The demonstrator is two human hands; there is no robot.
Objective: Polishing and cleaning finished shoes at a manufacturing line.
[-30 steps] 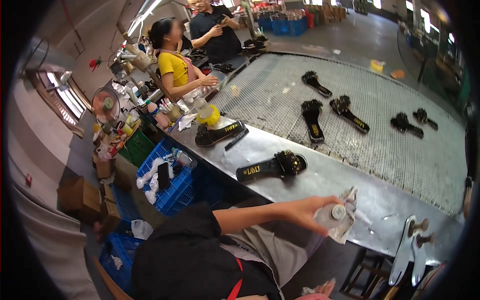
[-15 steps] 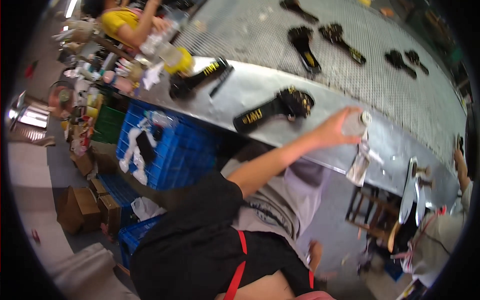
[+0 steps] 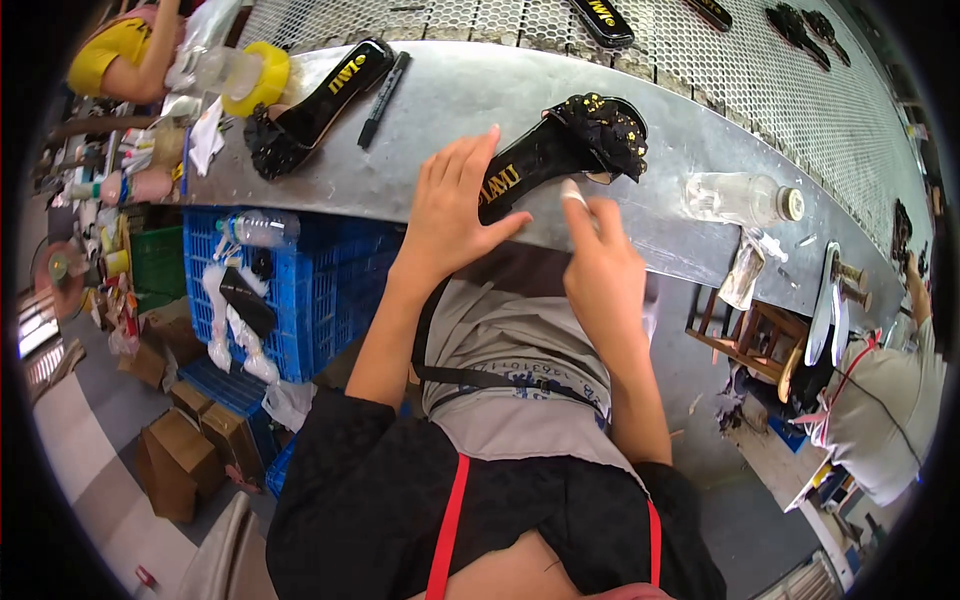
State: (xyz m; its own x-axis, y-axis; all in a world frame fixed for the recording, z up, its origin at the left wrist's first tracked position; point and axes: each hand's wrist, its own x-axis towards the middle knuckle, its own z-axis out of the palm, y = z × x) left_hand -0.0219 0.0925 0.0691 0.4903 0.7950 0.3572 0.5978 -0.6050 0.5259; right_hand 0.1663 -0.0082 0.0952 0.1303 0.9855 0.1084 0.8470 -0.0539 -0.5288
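Observation:
A black slipper [image 3: 530, 155] with a ruffled strap flecked with gold rests on the metal table edge in front of me. My left hand [image 3: 450, 205] is at its heel end, fingers spread, the thumb pointing right. Whether it touches the sole is unclear. Below the strap, my right hand [image 3: 607, 270] has its index finger stretched toward the slipper's side, the other fingers bent. Something whitish covers that fingertip. I see nothing held in either hand. Right of the slipper is a clear glass bottle [image 3: 735, 198], its cap pointing right.
Left on the table are another black slipper [image 3: 320, 105], a black marker [image 3: 384, 100] and a yellow-collared container [image 3: 255, 78]. More slippers sit on the mesh surface [image 3: 690, 75]. A blue crate [image 3: 330, 300] stands below; a wooden stool [image 3: 750, 335] is at right. Co-workers are at both sides.
My left hand has let go of the glass bottle and come left to the slipper's heel. My right hand has risen from low beside me to the table edge. The view has shifted.

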